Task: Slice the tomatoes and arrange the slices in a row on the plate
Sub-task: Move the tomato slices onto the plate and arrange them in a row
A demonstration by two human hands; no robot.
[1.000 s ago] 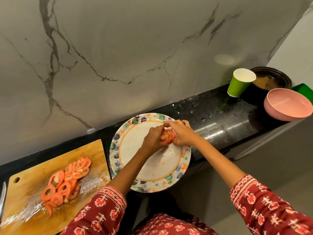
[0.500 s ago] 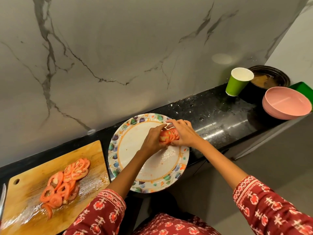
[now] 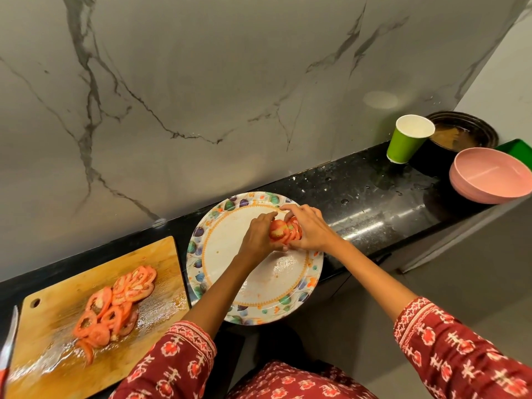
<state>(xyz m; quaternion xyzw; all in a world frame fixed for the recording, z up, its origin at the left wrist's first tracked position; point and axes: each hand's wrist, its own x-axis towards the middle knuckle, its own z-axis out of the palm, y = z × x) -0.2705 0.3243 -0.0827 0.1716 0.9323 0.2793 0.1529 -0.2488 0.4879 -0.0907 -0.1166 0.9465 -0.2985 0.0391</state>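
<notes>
1. A grey-veined marble wall (image 3: 230,82) rises behind a black speckled countertop (image 3: 368,203), wet with drops.
2. A wooden cutting board (image 3: 57,283) lies at the left, glistening with juice; a knife (image 3: 10,335) lies at its left edge.
3. A round plate (image 3: 218,249) with a leaf-and-flower rim sits just right of the board, its near edge hanging over the counter.
4. A pink bowl (image 3: 489,177), a dark pan (image 3: 463,131) and a green paper cup (image 3: 406,142) stand at the far right.
5. Loose tomato slices (image 3: 118,300), red-orange with pale seedy centres, lie overlapped on the board.
6. The left hand (image 3: 259,234) and right hand (image 3: 311,228) are both closed around a fanned stack of slices (image 3: 285,230) over the plate's far side.
</notes>
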